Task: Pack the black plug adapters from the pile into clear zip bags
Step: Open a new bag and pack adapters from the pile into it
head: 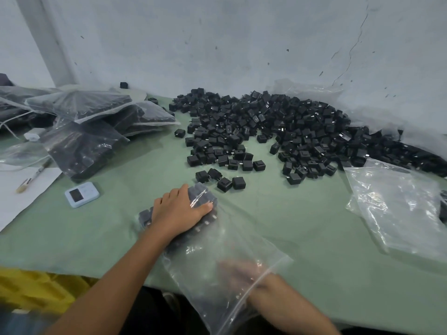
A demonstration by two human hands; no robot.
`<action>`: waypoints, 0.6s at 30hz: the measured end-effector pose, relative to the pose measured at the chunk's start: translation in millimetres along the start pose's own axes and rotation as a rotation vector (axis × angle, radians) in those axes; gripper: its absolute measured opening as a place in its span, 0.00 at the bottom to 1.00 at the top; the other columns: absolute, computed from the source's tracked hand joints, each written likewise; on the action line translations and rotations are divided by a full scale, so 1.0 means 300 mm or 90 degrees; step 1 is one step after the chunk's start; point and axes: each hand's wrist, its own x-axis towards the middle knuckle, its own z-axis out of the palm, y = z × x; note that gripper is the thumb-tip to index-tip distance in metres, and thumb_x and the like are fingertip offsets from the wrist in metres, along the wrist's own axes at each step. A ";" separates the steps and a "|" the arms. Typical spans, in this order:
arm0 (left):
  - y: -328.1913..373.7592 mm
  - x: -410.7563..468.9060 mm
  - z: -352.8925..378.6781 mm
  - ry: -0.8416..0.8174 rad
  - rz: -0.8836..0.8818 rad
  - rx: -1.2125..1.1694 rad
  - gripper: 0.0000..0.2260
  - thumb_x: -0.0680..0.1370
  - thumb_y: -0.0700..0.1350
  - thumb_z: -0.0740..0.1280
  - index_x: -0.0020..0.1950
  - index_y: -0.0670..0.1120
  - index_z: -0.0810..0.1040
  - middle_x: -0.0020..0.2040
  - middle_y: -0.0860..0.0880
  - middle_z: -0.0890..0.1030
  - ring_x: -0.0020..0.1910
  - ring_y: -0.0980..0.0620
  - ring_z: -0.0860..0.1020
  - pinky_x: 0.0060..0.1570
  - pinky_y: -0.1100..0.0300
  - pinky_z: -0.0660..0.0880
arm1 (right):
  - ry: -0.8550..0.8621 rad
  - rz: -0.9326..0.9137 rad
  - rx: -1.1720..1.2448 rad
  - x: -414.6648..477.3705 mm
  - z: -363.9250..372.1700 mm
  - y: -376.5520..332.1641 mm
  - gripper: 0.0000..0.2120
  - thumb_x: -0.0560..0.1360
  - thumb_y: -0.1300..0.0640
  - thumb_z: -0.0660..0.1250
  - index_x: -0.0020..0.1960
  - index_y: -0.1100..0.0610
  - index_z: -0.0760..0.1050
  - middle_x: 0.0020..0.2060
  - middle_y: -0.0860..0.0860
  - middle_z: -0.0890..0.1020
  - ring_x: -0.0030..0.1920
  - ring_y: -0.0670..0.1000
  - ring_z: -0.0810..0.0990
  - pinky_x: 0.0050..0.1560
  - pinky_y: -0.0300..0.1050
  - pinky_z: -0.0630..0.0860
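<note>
Adapters (201, 192) in zip bag (217, 250) under flat, spread left grip (180, 211); right grip (244, 274) blurred behind plastic, state unclear

A packing workshop: bulk pile of adapters (278, 126), filled bags (96, 131), bare scuffed wall (217, 44)

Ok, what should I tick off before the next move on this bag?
1. Packed adapters bunched at the far end of the zip bag: ok.
2. Left hand flat on them: ok.
3. Right hand grip at the bag mouth, blurred: cannot tell.
4. Bag wholly on the table: not ok, mouth end overhangs the near edge.
5. Loose pile and spare bag ready on the table: ok.
</note>
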 end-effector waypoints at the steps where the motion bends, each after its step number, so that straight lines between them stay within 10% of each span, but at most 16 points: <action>1: 0.000 -0.001 0.002 0.008 0.002 0.003 0.42 0.71 0.76 0.55 0.77 0.51 0.60 0.74 0.47 0.69 0.71 0.44 0.68 0.68 0.47 0.62 | -0.087 -0.014 -0.009 -0.069 -0.054 -0.031 0.13 0.82 0.56 0.65 0.63 0.43 0.79 0.62 0.42 0.81 0.65 0.38 0.74 0.67 0.34 0.69; 4: -0.002 -0.003 0.008 0.030 0.016 0.020 0.38 0.72 0.75 0.54 0.73 0.51 0.63 0.71 0.48 0.72 0.68 0.44 0.70 0.65 0.48 0.64 | -0.202 0.024 0.012 -0.166 -0.215 -0.127 0.09 0.81 0.51 0.67 0.59 0.50 0.82 0.54 0.49 0.85 0.55 0.44 0.82 0.57 0.36 0.75; 8: -0.006 -0.013 0.016 0.049 0.031 0.032 0.37 0.72 0.75 0.52 0.72 0.52 0.64 0.70 0.49 0.73 0.67 0.45 0.71 0.65 0.50 0.64 | 0.099 -0.009 -0.030 -0.017 -0.375 -0.129 0.07 0.78 0.54 0.69 0.55 0.46 0.82 0.45 0.54 0.86 0.39 0.49 0.82 0.42 0.43 0.80; 15: -0.008 -0.017 0.021 0.053 0.040 0.030 0.43 0.71 0.77 0.48 0.77 0.51 0.60 0.74 0.51 0.69 0.71 0.48 0.68 0.68 0.51 0.62 | 0.140 0.078 -0.500 0.603 -0.398 0.061 0.25 0.77 0.63 0.64 0.72 0.49 0.69 0.74 0.49 0.67 0.74 0.54 0.66 0.72 0.51 0.65; 18: -0.010 -0.016 0.027 0.059 0.039 0.022 0.43 0.70 0.77 0.48 0.76 0.51 0.60 0.73 0.51 0.69 0.71 0.48 0.68 0.68 0.51 0.62 | 0.138 0.100 -0.492 0.684 -0.394 0.126 0.23 0.75 0.60 0.65 0.69 0.51 0.72 0.66 0.55 0.76 0.68 0.58 0.72 0.65 0.49 0.71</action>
